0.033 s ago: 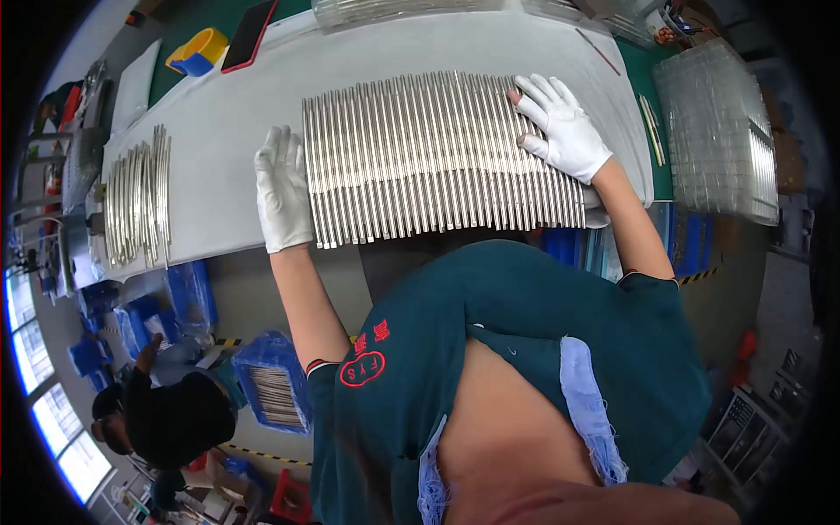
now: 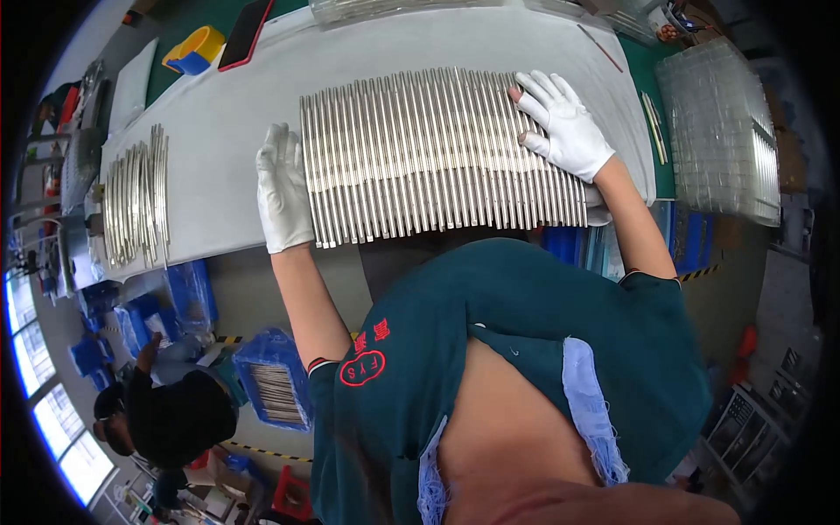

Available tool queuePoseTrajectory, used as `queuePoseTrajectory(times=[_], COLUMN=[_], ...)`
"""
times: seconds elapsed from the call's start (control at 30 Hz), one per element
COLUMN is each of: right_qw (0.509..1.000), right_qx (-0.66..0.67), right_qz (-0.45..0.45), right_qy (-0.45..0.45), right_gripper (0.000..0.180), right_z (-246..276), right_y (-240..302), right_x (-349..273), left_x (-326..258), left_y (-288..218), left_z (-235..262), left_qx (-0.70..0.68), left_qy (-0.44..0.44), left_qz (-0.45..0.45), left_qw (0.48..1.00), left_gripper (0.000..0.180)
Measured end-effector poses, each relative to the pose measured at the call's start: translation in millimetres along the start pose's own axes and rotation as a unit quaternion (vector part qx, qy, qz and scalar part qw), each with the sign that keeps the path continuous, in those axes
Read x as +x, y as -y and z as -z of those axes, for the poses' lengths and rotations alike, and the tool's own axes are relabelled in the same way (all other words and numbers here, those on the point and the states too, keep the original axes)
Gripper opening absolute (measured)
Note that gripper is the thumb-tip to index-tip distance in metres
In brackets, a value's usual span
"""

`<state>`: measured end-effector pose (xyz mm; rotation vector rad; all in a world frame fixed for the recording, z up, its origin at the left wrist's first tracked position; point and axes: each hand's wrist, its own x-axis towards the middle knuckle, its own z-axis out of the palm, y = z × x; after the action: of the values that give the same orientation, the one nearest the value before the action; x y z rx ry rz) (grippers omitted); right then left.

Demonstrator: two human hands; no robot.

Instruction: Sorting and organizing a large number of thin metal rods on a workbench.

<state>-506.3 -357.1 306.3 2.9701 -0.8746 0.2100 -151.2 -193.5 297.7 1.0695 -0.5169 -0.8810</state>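
A broad row of shiny metal rods (image 2: 420, 157) lies side by side on the white cloth (image 2: 232, 131). Against the row's left end stands my left hand (image 2: 282, 192), in a white glove, fingers stretched out and pointing away from me. My right hand (image 2: 564, 129), also gloved, lies over the rods near the right end. Its fingers are spread, and the thumb and a forefinger tip stick out bare from the glove. Neither hand grips a rod. Farther left, a smaller, looser group of metal rods (image 2: 137, 197) rests on the cloth.
A yellow and blue tape dispenser (image 2: 197, 50) and a red-edged phone (image 2: 246, 33) lie at the far left. Clear plastic trays (image 2: 713, 131) are stacked on the right. Below left, a blue crate (image 2: 273, 381) holds rods, near a person in black (image 2: 175, 420).
The view has shifted very slightly. Both hands and the rods keep practically the same places.
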Motion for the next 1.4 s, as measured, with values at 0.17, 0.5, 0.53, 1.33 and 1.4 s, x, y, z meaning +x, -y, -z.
queuePoseTrajectory(times=[0.17,0.5,0.53,1.33,1.4], right_qw=[1.0,0.995,0.991,0.993,0.993], right_qx=[0.011,0.062,0.103,0.103,0.101], right_qz=[0.014,0.051,0.073,0.024,0.043], right_qy=[0.017,0.056,0.048,0.05,0.042], right_gripper=[0.062,0.073,0.077,0.083,0.079], right_z=[-1.5,19.0,19.5,16.1,16.8], right_y=[-1.1,64.0,74.6,115.4,113.3], right_x=[5.9,1.4,-9.1,-10.5,-11.1], left_x=[1.0,-12.3,-11.5,-0.1,-0.2], left_y=[1.0,1.1,2.2,3.1,2.7], left_z=[3.0,-15.2,-12.9,1.3,2.4], left_qx=[-0.035,0.422,0.439,0.01,0.008], left_qy=[0.034,0.036,0.045,-0.011,-0.013], left_qz=[0.037,-0.039,-0.059,0.016,0.014], left_qw=[0.998,0.905,0.895,1.0,1.0], left_gripper=[0.074,0.046,0.044,0.063,0.063])
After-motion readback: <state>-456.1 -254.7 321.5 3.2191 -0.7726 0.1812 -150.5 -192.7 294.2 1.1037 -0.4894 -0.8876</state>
